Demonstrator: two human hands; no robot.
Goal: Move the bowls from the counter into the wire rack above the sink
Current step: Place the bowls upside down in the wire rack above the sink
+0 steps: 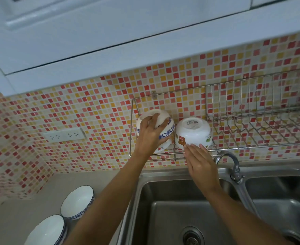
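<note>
My left hand (pixel 150 132) is clamped over an upside-down bowl (pixel 161 126) at the left end of the rack (pixel 251 121), fingers spread across its pale foot and side. That bowl is white with a band of blue flowers near the rim, and it sits on top of another inverted bowl, of which only a white edge with a small red and green motif shows below my palm. I cannot tell how deep the stack goes.

My right hand (pixel 201 165) is open, fingers flat and together, the tips touching the lower side of the cartoon bowl (pixel 193 134), not gripping it. This one is also upside down in the rack, just beside the blue-flowered one, nearly touching it. It is plain glossy white with a round printed label on its base, a brown and red cartoon figure on the left side and a small green one on the right.

Two more bowls remain on the surface (pixel 13 213) at lower left, right way up, touching each other: the far bowl (pixel 77 201) and the near bowl (pixel 46 230), both white inside with a thin dark rim line and blue pattern outside.

The right part of the rack, with its plate slots, hangs over the sink (pixel 181 209), behind the tap (pixel 234 167).
</note>
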